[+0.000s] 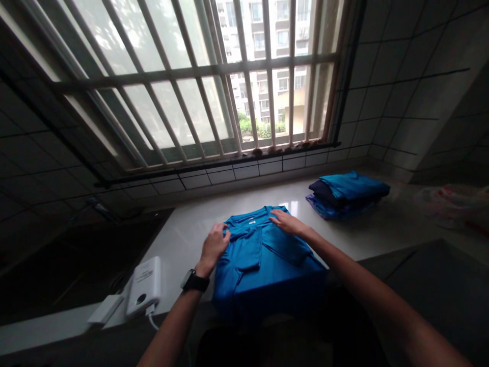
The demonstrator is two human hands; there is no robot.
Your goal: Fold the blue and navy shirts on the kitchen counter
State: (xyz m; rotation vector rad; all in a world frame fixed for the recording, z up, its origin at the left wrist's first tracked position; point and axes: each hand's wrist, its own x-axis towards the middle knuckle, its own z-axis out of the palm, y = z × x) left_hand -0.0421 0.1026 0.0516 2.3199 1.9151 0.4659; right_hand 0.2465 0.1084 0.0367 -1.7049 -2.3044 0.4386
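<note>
A bright blue T-shirt (263,265) lies folded on the white counter (214,216), collar toward the window, with a sleeve turned in on each side. My left hand (216,248), with a black watch on its wrist, curls over the shirt's shoulder edge and seems to pinch the cloth. My right hand (286,223) rests flat on the other shoulder near the collar. Farther right on the counter sits a folded stack of blue and navy clothes (346,196), well away from both hands.
A white boxy device with a cable (143,287) and a white block (105,309) sit at the counter's near left corner. A dark glossy surface (76,255) lies to the left. A plastic bag (454,204) lies at the right. Tiled walls and a barred window (198,76) stand behind the counter.
</note>
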